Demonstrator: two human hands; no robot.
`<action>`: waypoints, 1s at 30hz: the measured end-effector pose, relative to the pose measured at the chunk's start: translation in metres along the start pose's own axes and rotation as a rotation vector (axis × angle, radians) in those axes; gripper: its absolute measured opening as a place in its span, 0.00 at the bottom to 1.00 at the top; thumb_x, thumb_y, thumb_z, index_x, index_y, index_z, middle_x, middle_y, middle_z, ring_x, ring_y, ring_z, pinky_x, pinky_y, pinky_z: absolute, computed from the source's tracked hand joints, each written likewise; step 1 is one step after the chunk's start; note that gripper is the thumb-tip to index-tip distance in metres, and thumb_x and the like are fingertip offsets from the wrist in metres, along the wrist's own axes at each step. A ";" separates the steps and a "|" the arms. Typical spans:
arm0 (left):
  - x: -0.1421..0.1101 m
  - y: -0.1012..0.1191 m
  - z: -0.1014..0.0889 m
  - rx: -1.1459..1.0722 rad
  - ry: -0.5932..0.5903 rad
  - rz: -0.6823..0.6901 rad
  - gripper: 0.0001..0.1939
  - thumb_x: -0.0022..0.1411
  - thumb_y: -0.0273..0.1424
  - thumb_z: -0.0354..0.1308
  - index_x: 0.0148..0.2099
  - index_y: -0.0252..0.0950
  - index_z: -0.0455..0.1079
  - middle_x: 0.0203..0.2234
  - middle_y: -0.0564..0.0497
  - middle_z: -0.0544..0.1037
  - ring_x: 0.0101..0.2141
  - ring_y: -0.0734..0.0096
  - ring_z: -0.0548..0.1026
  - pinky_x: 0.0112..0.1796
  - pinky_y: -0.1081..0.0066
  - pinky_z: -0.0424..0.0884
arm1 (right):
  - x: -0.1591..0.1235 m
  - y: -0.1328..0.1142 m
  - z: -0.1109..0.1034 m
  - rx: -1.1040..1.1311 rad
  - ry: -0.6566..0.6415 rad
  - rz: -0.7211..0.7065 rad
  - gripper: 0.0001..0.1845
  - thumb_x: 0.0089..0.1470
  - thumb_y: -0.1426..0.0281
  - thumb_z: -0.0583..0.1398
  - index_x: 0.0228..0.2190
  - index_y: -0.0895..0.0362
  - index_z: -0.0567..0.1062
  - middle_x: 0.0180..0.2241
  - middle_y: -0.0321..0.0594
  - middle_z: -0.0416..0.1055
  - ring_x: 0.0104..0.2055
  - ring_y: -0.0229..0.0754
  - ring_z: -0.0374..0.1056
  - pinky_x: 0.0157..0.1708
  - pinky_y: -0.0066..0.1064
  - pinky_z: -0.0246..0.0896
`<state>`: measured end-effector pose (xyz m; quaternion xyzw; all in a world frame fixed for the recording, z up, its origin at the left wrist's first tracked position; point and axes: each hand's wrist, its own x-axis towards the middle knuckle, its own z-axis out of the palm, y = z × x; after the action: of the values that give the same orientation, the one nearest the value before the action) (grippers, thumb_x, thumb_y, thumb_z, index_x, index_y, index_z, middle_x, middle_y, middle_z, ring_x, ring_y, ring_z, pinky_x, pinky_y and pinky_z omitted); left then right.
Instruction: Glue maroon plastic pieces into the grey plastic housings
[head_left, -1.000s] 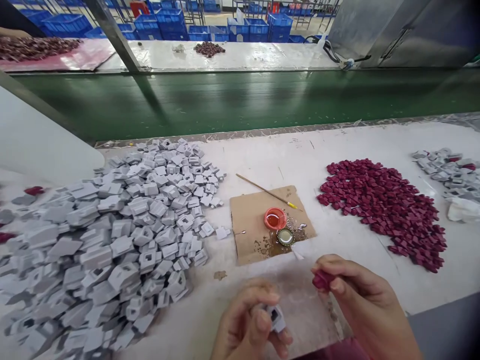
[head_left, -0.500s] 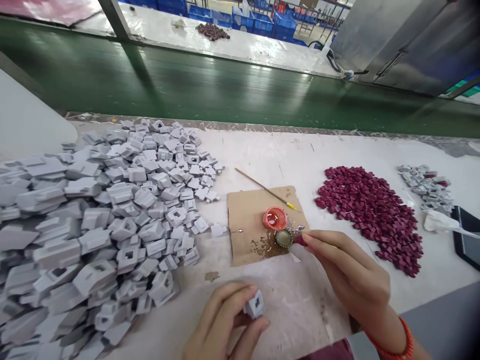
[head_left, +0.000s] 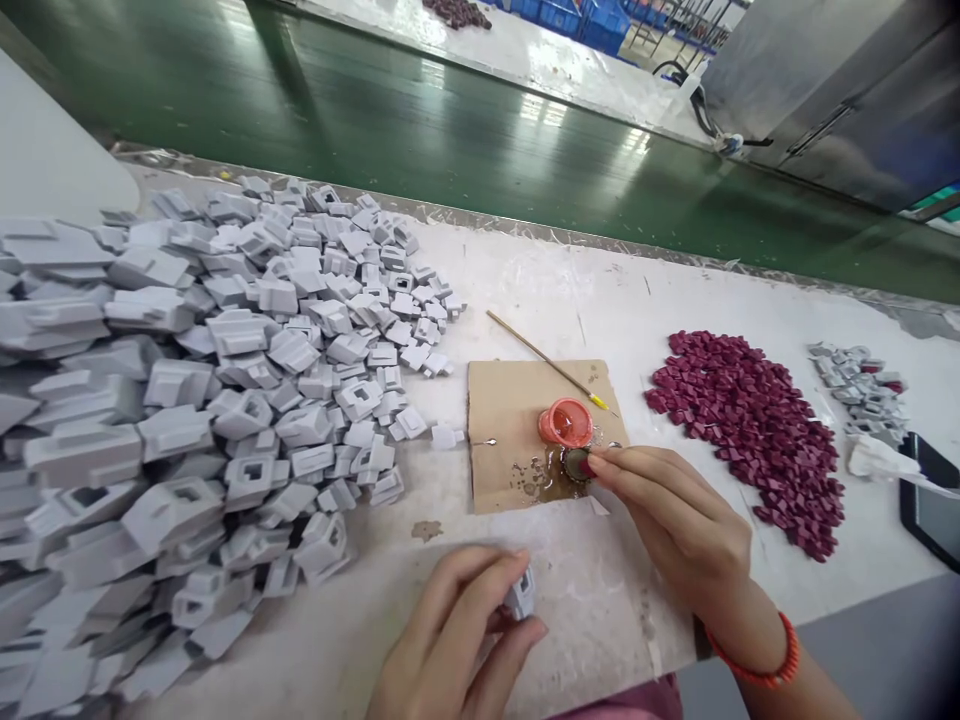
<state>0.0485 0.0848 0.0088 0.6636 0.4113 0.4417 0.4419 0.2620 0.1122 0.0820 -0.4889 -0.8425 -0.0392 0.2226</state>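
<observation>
My left hand [head_left: 457, 630] is closed round a small grey plastic part [head_left: 520, 594] near the table's front edge. My right hand [head_left: 675, 515] pinches a small dark red piece [head_left: 585, 464] and holds it over a metal bottle cap [head_left: 574, 463] on a brown cardboard square [head_left: 510, 430]. An orange cap [head_left: 565, 422] with liquid in it sits just behind the metal one. Wet spots mark the cardboard around both caps. A thin stick with a yellow tip [head_left: 551, 365] lies across the cardboard's far corner.
A large heap of grey plastic parts [head_left: 195, 400] fills the left of the white table [head_left: 525, 290]. A pile of dark red pieces [head_left: 750, 430] lies to the right, with a few grey parts [head_left: 859, 385], a white cloth [head_left: 874, 460] and a phone [head_left: 934, 495] beyond. A green conveyor belt [head_left: 450, 130] runs behind.
My right hand has carried the red piece from near my body forward to the metal cap. My left hand stayed low with the grey part. The view tilted downward.
</observation>
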 end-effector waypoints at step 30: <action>0.010 -0.002 -0.001 0.186 0.031 0.111 0.12 0.57 0.20 0.61 0.41 0.38 0.66 0.32 0.53 0.78 0.35 0.73 0.75 0.37 0.75 0.72 | -0.026 -0.068 0.026 0.479 0.130 0.446 0.13 0.53 0.81 0.61 0.39 0.55 0.75 0.35 0.39 0.74 0.38 0.39 0.72 0.35 0.26 0.74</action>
<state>0.0495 0.0946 0.0094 0.7166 0.4202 0.4356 0.3466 0.2072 0.0637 0.0588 -0.5917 -0.6839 0.1785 0.3877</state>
